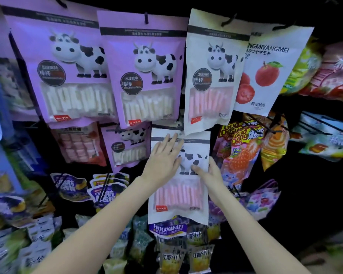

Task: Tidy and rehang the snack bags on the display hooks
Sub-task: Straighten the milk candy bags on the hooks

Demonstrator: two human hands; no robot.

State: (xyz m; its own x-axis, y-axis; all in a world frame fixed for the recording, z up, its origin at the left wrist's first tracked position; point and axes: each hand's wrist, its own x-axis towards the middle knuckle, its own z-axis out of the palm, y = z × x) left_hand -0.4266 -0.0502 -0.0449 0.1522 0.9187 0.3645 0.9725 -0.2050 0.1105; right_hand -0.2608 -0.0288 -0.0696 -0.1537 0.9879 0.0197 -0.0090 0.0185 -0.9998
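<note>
A white cow-print snack bag (188,186) with pink sticks is held flat against the display, below an identical white bag (210,76). The left hand (163,157) is pressed on its upper left, fingers straight and spread. The right hand (210,173) grips its right edge, thumb on the front. Three purple cow bags are counted: two large (63,62) (145,70), one small (127,145).

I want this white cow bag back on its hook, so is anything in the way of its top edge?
Yes. The white cow bag above hangs down over the top right corner of the held white cow bag, hiding the hook area there. The left hand lies flat on it; the right hand holds its right edge.
</note>
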